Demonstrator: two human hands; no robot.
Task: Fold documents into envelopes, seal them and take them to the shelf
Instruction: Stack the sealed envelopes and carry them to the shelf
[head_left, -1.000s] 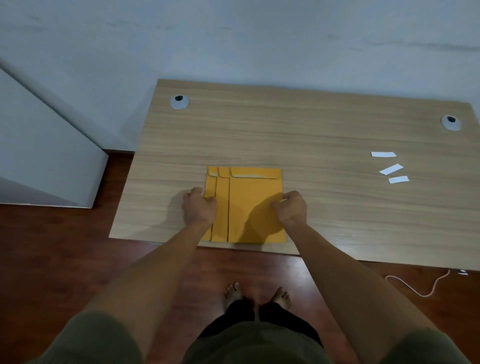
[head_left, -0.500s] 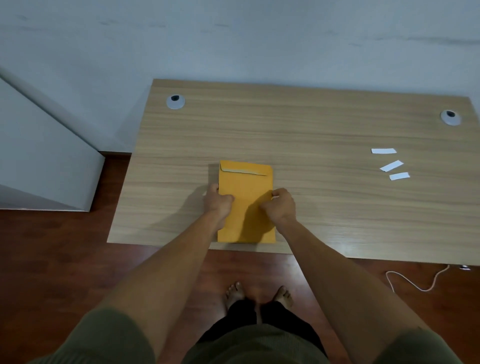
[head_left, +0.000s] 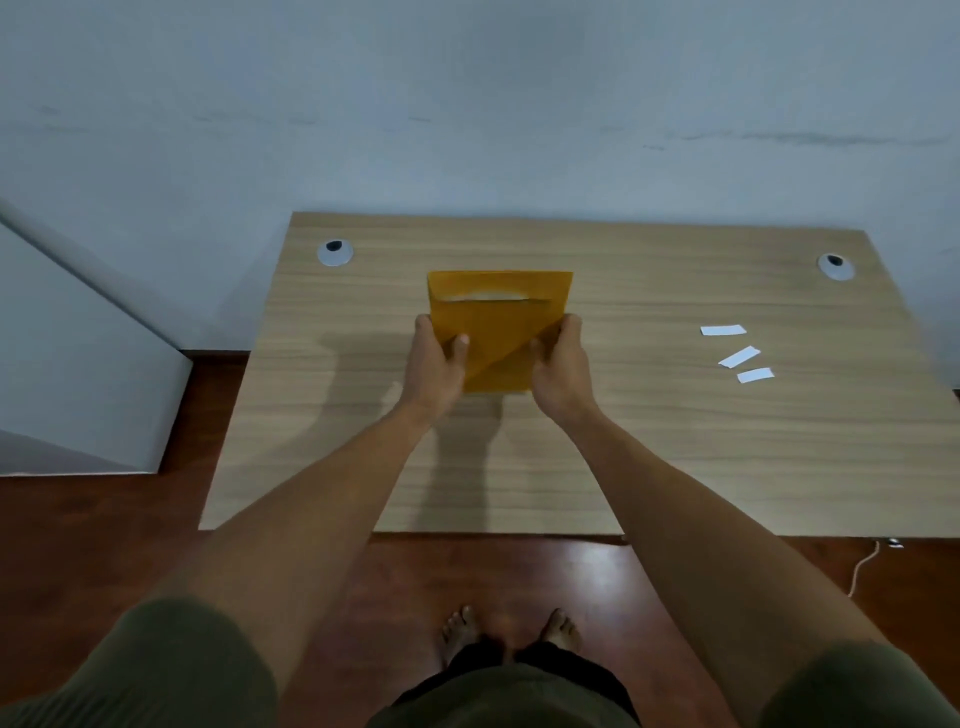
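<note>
A stack of yellow-brown envelopes (head_left: 498, 317) is lifted off the wooden desk (head_left: 649, 441), tilted up with its flap end away from me. The front flap gapes a little and shows something pale inside. My left hand (head_left: 434, 364) grips the stack's left edge, thumb on the front. My right hand (head_left: 563, 369) grips the right edge the same way. How many envelopes the stack holds cannot be told.
Three white paper strips (head_left: 737, 353) lie on the desk's right side. Two round cable grommets (head_left: 335, 252) (head_left: 835, 266) sit at the back corners. A grey wall stands behind, a white panel (head_left: 78, 374) at left, and a white cable (head_left: 862, 566) on the wooden floor.
The fanned envelopes were squared into one stack on the desk, then both hands lifted the stack up and away from the near edge.
</note>
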